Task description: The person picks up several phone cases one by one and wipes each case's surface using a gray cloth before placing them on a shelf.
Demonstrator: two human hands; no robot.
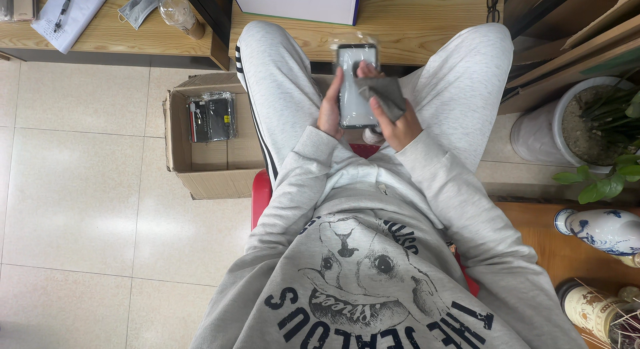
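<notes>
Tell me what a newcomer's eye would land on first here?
First, the phone held over the lap at top centre: the left hand grips its edge while the right hand presses a grey cloth against it. Next, the open cardboard box on the tiled floor to the left, with wrapped dark items inside.

Phone (357, 82) at top centre of frame, upright rectangle w/ pale glossy screen, dark bezel, held in both hands. Left of centre, open brown cardboard box (200, 169) on the floor; inside, upper part, clear plastic packs (212, 117) w/ dark contents. Upper left corner: white notepad (67, 19) on the desk.
</notes>
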